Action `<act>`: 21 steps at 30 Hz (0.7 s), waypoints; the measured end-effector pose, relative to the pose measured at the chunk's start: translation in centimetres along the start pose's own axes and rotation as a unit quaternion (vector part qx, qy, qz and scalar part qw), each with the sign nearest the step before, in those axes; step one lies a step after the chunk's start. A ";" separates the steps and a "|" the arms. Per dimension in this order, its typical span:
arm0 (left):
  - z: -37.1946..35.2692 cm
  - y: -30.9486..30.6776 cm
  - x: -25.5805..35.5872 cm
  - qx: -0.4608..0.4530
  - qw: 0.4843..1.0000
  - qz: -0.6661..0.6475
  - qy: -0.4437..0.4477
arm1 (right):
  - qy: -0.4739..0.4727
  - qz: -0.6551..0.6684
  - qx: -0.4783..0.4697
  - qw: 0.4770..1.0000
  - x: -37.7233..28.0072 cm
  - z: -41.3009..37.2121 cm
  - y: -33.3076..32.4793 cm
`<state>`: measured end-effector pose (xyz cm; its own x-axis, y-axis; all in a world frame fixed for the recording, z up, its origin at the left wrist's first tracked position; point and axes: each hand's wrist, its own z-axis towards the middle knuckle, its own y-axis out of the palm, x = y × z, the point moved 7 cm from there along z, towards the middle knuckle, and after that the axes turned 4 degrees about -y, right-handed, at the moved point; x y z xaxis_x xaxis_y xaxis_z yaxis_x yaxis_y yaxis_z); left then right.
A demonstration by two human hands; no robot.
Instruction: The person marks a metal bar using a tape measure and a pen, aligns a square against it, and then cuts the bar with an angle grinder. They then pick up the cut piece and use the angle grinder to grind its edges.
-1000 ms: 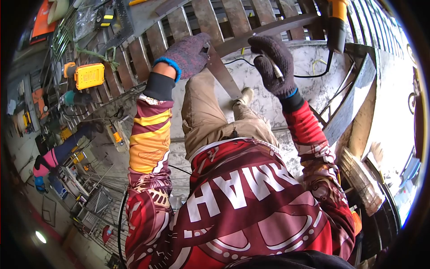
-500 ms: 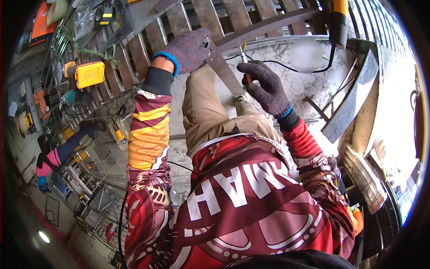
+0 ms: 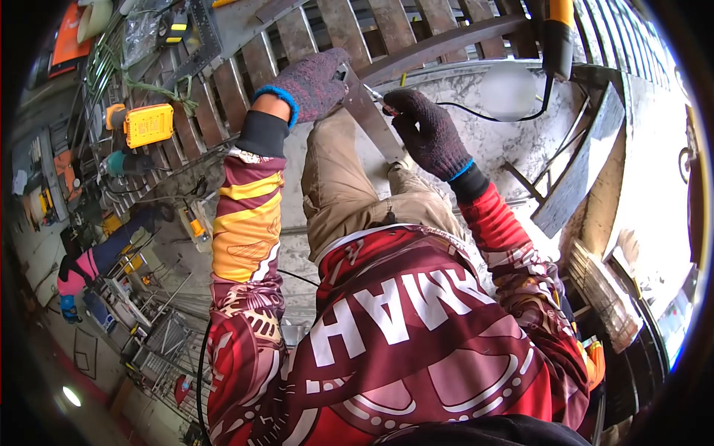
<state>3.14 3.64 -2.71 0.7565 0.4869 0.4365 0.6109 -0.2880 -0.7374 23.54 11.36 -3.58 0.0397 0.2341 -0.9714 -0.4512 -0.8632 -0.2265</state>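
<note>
My left hand [image 3: 316,85], in a dark knit glove with a blue cuff, is closed on the upper end of a flat metal bar [image 3: 373,125]. The bar slants down to the right, over my legs. On the bar's right side, my right hand [image 3: 430,132], gloved the same way, pinches a thin pen-like tool [image 3: 377,95] whose tip points at the bar's edge. Beyond both hands a curved metal strip [image 3: 446,46] lies across the slatted metal bench [image 3: 346,33].
A yellow battery-like case [image 3: 149,124] sits at the left on the slats. A yellow and black power tool [image 3: 559,37] with a black cable stands upper right. Angled metal pieces [image 3: 584,163] lie at the right. Another person [image 3: 89,260] is far left.
My right hand has moved left and slightly up with the thin tool, bringing its tip to the bar. My left hand and the bar have hardly moved.
</note>
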 end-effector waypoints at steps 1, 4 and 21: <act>0.0 0.1 -0.2 0.019 1.000 0.003 0.012 | -0.004 -0.007 0.000 1.000 0.0 0.0 0.1; 0.0 0.1 -0.3 0.033 0.999 0.004 0.024 | 0.004 -0.004 0.000 1.000 0.1 -0.1 0.3; -0.1 0.1 -0.1 0.024 1.000 -0.005 0.005 | -0.009 -0.034 0.014 0.999 -0.1 0.3 0.2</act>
<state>3.14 3.45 -2.74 0.7522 0.4823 0.4491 0.6071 -0.2423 -0.7568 23.20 11.31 -3.53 0.0564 0.3004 -0.9522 -0.4720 -0.8323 -0.2905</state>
